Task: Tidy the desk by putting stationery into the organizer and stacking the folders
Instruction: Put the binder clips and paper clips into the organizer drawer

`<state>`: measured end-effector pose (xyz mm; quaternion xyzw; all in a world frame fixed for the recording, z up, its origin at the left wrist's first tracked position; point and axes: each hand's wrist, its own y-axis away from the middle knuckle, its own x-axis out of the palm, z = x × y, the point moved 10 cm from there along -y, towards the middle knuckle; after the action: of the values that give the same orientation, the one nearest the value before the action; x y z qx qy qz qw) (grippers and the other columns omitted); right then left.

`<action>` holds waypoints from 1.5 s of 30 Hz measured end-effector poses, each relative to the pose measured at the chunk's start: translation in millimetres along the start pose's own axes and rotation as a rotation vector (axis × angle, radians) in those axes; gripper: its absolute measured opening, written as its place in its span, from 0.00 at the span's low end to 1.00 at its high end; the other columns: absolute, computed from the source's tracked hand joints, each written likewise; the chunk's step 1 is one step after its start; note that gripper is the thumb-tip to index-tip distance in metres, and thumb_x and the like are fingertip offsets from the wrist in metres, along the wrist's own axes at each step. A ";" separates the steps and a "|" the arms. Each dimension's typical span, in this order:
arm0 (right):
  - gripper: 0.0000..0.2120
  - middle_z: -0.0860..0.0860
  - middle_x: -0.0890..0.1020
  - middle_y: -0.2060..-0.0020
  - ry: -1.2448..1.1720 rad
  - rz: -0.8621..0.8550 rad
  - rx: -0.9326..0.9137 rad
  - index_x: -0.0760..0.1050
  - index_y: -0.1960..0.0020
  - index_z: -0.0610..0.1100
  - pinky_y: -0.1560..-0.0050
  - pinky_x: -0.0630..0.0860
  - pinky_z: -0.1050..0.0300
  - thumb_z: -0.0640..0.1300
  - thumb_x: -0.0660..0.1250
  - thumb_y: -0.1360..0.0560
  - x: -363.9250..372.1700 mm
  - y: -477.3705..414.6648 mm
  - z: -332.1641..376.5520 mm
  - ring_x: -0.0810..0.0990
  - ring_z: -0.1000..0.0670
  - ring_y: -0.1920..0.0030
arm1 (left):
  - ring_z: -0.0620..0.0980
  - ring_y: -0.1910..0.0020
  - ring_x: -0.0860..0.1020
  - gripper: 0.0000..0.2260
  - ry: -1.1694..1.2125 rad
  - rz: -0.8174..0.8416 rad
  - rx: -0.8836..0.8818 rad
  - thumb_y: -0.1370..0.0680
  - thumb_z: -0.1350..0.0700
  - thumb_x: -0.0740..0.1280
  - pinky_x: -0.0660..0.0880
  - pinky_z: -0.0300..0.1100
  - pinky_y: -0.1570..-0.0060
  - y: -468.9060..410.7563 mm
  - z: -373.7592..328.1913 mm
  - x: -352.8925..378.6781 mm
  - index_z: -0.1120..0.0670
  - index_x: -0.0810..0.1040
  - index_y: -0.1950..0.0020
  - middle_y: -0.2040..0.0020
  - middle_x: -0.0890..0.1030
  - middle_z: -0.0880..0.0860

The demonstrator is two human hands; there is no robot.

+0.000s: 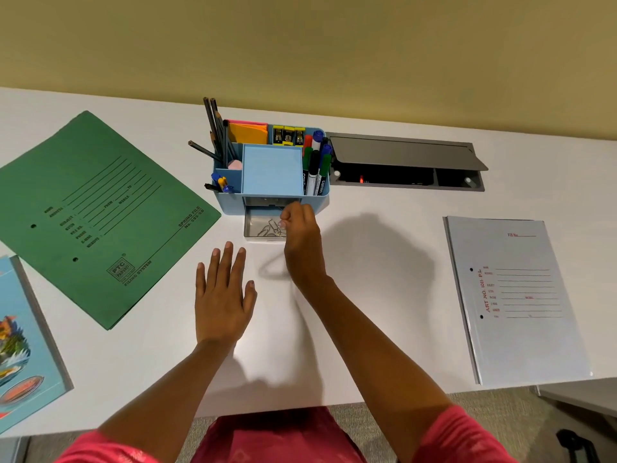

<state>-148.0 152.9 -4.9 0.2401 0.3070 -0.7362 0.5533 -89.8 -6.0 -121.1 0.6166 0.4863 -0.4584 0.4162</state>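
Nearly done filling organizer; no stacking yet.
Curled right hand over open drawer holding paper clips, pinch unclear; spread left hand flat on surface; green folder, grey folder, blue folder well apart.

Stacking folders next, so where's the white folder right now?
In the head view, the white folder lies flat on the desk at far right, beyond the right hand, just in front of the open cable hatch.
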 end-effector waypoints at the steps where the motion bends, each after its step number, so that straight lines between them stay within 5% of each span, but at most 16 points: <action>1: 0.11 0.37 0.78 0.49 0.003 -0.012 -0.009 0.75 0.46 0.32 0.46 0.79 0.50 0.38 0.59 0.22 0.4 0.2 0.3 0.78 0.42 0.49 | 0.50 0.22 0.46 0.27 -0.002 0.000 0.001 0.20 0.45 0.48 0.46 0.53 0.24 0.1 0.0 -0.1 0.48 0.50 0.22 0.21 0.49 0.50; 6: 0.08 0.37 0.78 0.51 0.004 -0.048 0.067 0.74 0.47 0.32 0.48 0.81 0.47 0.36 0.62 0.23 -4.0 3.1 -13.5 0.78 0.41 0.51 | 0.50 0.22 0.46 0.27 0.002 0.007 0.005 0.20 0.46 0.48 0.46 0.53 0.24 0.7 -0.1 0.0 0.48 0.49 0.22 0.21 0.47 0.49; 13: 0.10 0.46 0.75 0.56 -0.084 -0.120 0.231 0.71 0.52 0.38 0.55 0.67 0.65 0.27 0.55 0.25 -21.1 39.1 -45.2 0.72 0.51 0.57 | 0.51 0.22 0.47 0.26 0.033 0.034 0.008 0.20 0.46 0.47 0.47 0.54 0.24 1.1 -4.1 -7.2 0.49 0.51 0.22 0.21 0.49 0.50; 17: 0.07 0.45 0.78 0.54 -0.158 -0.113 0.446 0.73 0.50 0.38 0.50 0.74 0.56 0.31 0.59 0.23 -16.1 57.6 -72.6 0.76 0.47 0.54 | 0.54 0.23 0.53 0.24 0.182 -0.009 -0.064 0.21 0.51 0.54 0.47 0.53 0.25 -0.9 -9.3 -22.6 0.52 0.61 0.24 0.22 0.57 0.52; 20: 0.07 0.43 0.81 0.52 -0.362 -0.035 0.759 0.72 0.48 0.40 0.45 0.76 0.50 0.34 0.59 0.23 1.7 72.5 -99.5 0.79 0.43 0.52 | 0.58 0.33 0.68 0.17 0.449 -0.128 -0.184 0.25 0.64 0.62 0.63 0.49 0.34 -8.2 -7.1 -43.9 0.54 0.76 0.37 0.33 0.72 0.55; 24: 0.09 0.45 0.81 0.60 -0.736 -0.022 1.076 0.71 0.49 0.41 0.59 0.77 0.58 0.31 0.57 0.25 24.9 78.5 -106.5 0.76 0.49 0.65 | 0.51 0.52 0.77 0.15 0.888 -0.019 -0.461 0.23 0.66 0.58 0.68 0.39 0.52 -23.5 -5.1 -36.7 0.53 0.83 0.50 0.48 0.81 0.51; 28: 0.10 0.45 0.75 0.67 -0.805 0.011 1.106 0.69 0.58 0.41 0.62 0.73 0.58 0.31 0.53 0.24 29.3 60.1 -98.3 0.70 0.49 0.70 | 0.46 0.51 0.74 0.15 0.997 0.080 -0.651 0.21 0.62 0.57 0.65 0.37 0.52 -30.2 -11.4 -27.6 0.52 0.83 0.50 0.48 0.81 0.49; 32: 0.19 0.50 0.58 0.71 -0.811 0.023 1.084 0.56 0.70 0.47 0.71 0.58 0.60 0.25 0.47 0.29 30.8 40.5 -94.0 0.57 0.50 0.72 | 0.45 0.50 0.74 0.14 1.022 0.066 -0.663 0.21 0.61 0.57 0.65 0.37 0.51 -45.0 -13.4 -32.1 0.53 0.83 0.46 0.45 0.81 0.49; 39: 0.16 0.48 0.65 0.69 -0.896 -0.013 1.097 0.61 0.65 0.45 0.72 0.65 0.62 0.28 0.49 0.26 35.5 23.1 -90.9 0.63 0.51 0.72 | 0.47 0.49 0.74 0.12 1.069 0.049 -0.689 0.20 0.58 0.60 0.67 0.37 0.47 -66.1 -11.9 -35.5 0.53 0.82 0.43 0.42 0.81 0.52; 45: 0.10 0.42 0.78 0.58 -0.893 -0.018 1.083 0.71 0.57 0.41 0.61 0.76 0.60 0.28 0.57 0.26 39.7 8.5 -87.7 0.74 0.47 0.63 | 0.51 0.39 0.76 0.14 1.038 0.073 -0.580 0.21 0.60 0.61 0.67 0.38 0.40 -83.0 -19.6 -41.0 0.53 0.80 0.39 0.39 0.80 0.52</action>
<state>-149.4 187.7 -95.0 0.1541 -0.3573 -0.8184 0.4229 -172.5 18.8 -82.3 0.6376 0.7099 0.0691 0.2911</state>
